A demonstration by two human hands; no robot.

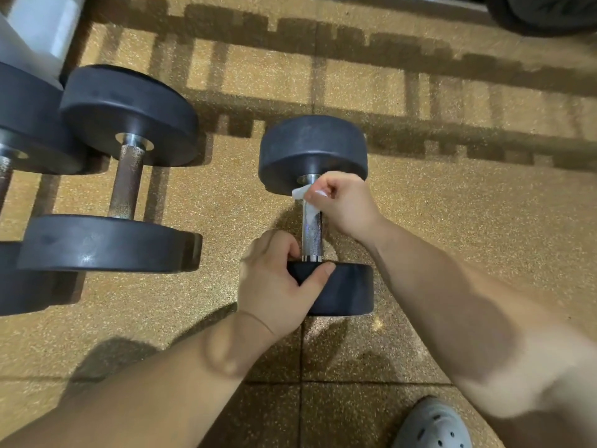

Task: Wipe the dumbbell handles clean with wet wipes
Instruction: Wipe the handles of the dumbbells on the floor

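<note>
Looking down through the head camera, I find the small dumbbell [313,150] lying on the speckled rubber floor [452,221], its chrome handle [311,236] running away from me between two black heads. The left grip [274,286], a bare hand, is closed on the near head, thumb pressed across its rim and fingers curled over the inner edge, where their tips are hidden from me. The right grip [342,205] is closed too, pinching a white wet wipe [302,193] at the top of the handle, just under the far head. The wipe trails down the bar, and I cannot tell how far round it wraps, since that hand covers the far side. Just to the left lies a larger dumbbell [129,114] with a brownish, dull handle, and beside it a third dumbbell [26,124] is cut off by the frame edge. A white frame [35,30] at top left and a dark rounded object [549,11] at top right are both too cropped to identify. A grey perforated shoe [433,425] shows at the bottom edge.
</note>
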